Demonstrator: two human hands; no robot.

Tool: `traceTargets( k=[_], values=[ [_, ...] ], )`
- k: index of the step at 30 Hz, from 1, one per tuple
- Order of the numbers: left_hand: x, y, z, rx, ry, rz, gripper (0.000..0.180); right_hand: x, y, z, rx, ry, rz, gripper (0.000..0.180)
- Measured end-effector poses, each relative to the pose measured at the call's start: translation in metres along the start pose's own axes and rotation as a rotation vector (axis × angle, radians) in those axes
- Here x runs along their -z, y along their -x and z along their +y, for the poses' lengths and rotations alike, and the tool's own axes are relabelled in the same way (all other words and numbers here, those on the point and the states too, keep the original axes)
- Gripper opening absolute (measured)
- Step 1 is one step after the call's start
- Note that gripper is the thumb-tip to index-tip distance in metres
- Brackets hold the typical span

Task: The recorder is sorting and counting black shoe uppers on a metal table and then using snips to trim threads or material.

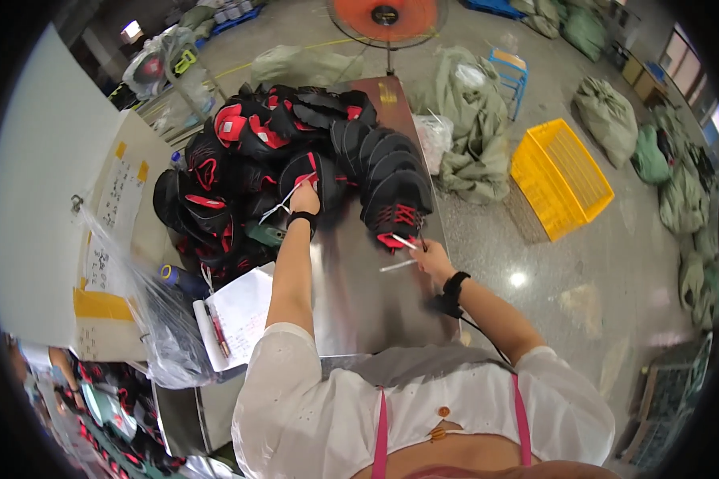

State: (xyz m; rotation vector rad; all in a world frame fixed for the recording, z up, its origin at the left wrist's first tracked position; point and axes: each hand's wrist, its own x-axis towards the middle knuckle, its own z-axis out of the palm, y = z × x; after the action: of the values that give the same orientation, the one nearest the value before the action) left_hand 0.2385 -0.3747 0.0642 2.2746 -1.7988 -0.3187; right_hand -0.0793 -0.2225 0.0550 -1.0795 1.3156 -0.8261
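A table (367, 299) bears red-laced black uppers (396, 194); right fingers (429, 256) clasp a white tool (403, 241), left fingers' (304, 194) hold unclear.

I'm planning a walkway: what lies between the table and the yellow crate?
A rumpled olive sack and, nearer the table, a clear plastic bag, in the head view.

Shoe pile (252, 177) blocks far left — room over near-right tabletop (367, 310).
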Motion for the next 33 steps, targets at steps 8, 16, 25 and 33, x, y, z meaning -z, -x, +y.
traceTargets(
  k=[8, 16, 25, 33],
  values=[
    [-0.010, 0.021, -0.014, 0.134, -0.284, -0.075, 0.056, 0.028, 0.003, 0.005, -0.066, 0.125, -0.356, 0.028],
    [0.022, 0.060, 0.092, 0.161, -0.043, 0.433, 0.020, 0.096, -0.060, 0.017, 0.015, -0.292, -0.536, 0.009],
    [0.144, 0.276, 0.121, -0.231, 1.565, 0.488, 0.011, 0.241, -0.038, -0.139, 0.326, -0.779, -0.832, 0.034],
    [0.090, 0.639, 0.210, 0.679, 1.432, 1.218, 0.009, 0.188, 0.071, -0.116, 0.076, -0.217, -1.249, 0.008]
  ],
)
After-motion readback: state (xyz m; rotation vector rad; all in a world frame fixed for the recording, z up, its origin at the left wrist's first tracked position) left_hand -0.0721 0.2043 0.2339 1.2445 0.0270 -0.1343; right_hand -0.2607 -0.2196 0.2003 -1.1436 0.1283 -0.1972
